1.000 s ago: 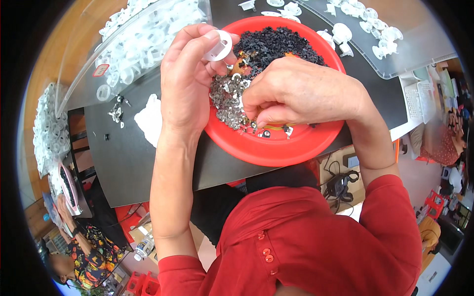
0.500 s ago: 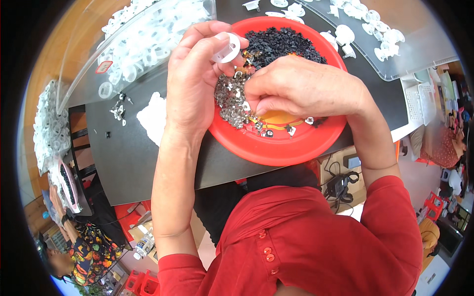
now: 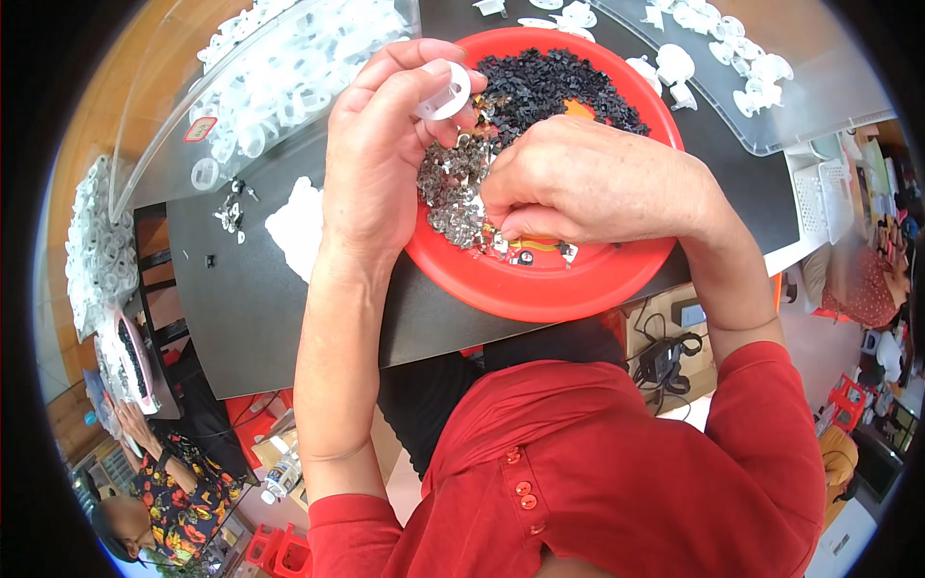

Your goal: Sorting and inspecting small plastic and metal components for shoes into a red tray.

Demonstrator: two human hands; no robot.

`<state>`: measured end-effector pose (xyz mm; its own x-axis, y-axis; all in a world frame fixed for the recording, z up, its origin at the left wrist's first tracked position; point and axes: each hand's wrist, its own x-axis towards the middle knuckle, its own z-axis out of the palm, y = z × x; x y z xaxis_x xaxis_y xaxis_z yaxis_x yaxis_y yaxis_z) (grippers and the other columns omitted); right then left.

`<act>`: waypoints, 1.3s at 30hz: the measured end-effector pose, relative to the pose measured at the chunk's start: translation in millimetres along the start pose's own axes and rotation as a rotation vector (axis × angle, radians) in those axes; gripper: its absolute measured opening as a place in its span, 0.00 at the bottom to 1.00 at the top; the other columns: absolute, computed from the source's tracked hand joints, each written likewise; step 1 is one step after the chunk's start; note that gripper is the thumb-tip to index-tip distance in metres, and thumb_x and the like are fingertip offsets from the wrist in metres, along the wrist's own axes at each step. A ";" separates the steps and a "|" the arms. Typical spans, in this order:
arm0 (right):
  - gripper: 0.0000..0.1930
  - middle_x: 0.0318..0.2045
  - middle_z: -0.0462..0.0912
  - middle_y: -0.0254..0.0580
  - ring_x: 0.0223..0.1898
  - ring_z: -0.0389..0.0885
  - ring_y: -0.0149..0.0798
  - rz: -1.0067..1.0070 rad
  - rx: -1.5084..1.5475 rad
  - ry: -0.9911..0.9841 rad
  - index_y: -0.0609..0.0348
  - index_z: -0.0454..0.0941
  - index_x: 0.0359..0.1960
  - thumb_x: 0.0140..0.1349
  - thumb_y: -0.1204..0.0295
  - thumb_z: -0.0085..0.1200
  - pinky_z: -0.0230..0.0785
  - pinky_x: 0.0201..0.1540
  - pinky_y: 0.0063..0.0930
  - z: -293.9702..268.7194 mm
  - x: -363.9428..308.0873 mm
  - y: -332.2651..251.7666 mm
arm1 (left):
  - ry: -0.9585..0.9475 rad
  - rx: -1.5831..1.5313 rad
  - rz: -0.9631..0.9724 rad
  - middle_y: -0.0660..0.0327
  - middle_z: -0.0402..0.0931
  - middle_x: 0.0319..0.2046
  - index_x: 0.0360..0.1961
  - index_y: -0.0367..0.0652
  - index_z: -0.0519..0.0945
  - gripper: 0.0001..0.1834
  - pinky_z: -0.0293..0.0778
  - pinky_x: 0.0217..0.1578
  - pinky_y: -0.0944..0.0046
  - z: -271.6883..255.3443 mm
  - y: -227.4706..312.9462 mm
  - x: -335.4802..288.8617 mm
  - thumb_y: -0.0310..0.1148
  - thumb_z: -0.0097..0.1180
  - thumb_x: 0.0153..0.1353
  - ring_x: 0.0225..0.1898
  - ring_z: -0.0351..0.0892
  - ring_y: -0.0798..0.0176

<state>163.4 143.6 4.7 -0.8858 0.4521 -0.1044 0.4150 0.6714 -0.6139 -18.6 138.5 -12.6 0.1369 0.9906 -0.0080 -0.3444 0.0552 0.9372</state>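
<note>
My left hand pinches a round white plastic piece with a slot in its face, held above the left rim of a red plate. Over the plate, my right hand is closed, fingertips down at the edge of a heap of small metal pieces. What those fingertips hold, if anything, is hidden. Behind that hand lies a pile of small black parts. A few loose pieces lie on the plate's near side.
A clear bin of white plastic pieces stands at the back left. Another clear tray with white pieces is at the back right. White cloth or paper and small loose parts lie left of my arm. A co-worker sits lower left.
My right hand has shifted slightly within the plate, still at the metal heap. My left hand keeps the white piece in nearly the same place. The co-worker at lower left has moved.
</note>
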 end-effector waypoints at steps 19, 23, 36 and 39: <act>0.07 0.27 0.80 0.42 0.31 0.79 0.35 -0.200 0.165 0.628 0.66 0.77 0.35 0.60 0.74 0.56 0.72 0.37 0.26 -38.8 -9.2 20.4 | -0.128 0.140 -0.071 0.70 0.69 0.19 0.30 0.43 0.77 0.16 0.59 0.25 0.75 8.3 3.8 -6.4 0.45 0.54 0.65 0.22 0.64 0.77; 0.06 0.28 0.80 0.43 0.32 0.80 0.37 -0.214 0.124 0.631 0.65 0.76 0.36 0.61 0.74 0.54 0.71 0.38 0.26 -37.7 -6.6 20.6 | -0.157 0.054 -0.101 0.70 0.69 0.19 0.33 0.41 0.78 0.15 0.59 0.25 0.75 7.3 4.7 -5.6 0.44 0.53 0.65 0.20 0.64 0.76; 0.08 0.26 0.81 0.44 0.29 0.81 0.40 -0.129 0.063 0.621 0.63 0.77 0.37 0.62 0.71 0.54 0.72 0.35 0.29 -36.3 -6.9 23.0 | -0.194 0.115 -0.110 0.72 0.71 0.22 0.35 0.45 0.79 0.08 0.59 0.25 0.77 2.9 0.7 -4.8 0.37 0.59 0.61 0.22 0.64 0.79; 0.09 0.26 0.81 0.44 0.28 0.81 0.39 -0.116 0.122 0.630 0.64 0.78 0.36 0.62 0.70 0.54 0.72 0.34 0.29 -34.6 -5.7 24.8 | -0.166 0.121 -0.093 0.72 0.71 0.22 0.35 0.45 0.79 0.07 0.60 0.25 0.77 2.9 0.6 -5.1 0.36 0.60 0.61 0.23 0.64 0.79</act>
<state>185.9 178.0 17.2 -0.6167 0.6632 0.4240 0.2648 0.6820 -0.6817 -16.8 133.2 -11.0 0.3169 0.9472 -0.0483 -0.2102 0.1198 0.9703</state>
